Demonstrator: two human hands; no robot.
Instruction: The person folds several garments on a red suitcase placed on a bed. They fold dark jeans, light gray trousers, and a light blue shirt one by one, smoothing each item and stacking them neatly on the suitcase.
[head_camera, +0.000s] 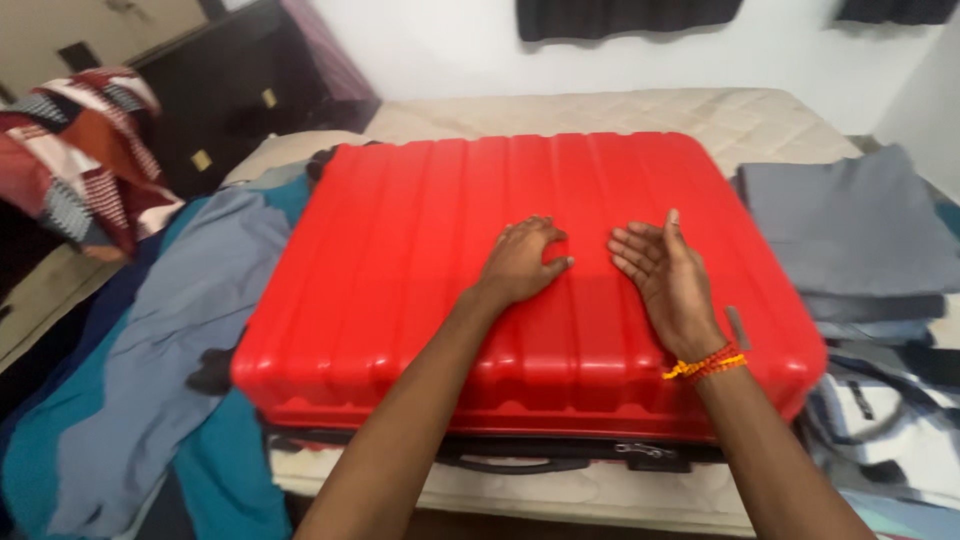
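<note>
A big red ribbed hard-shell suitcase (420, 230) lies flat and closed on a bed, its black handle (515, 463) and zipper edge facing me. My left hand (522, 262) rests palm down on the lid near its middle, fingers slightly curled. Just to the right, my right hand (668, 275) hovers over the lid with the palm turned inward and up, fingers apart, holding nothing. Red and yellow thread bands (705, 364) circle my right wrist.
Folded grey cloth (850, 230) is stacked right of the suitcase. Blue and teal garments (170, 330) spread at its left. A striped patterned cloth (85, 150) hangs at far left near a dark cabinet (235, 100). The beige mattress (600, 110) extends behind.
</note>
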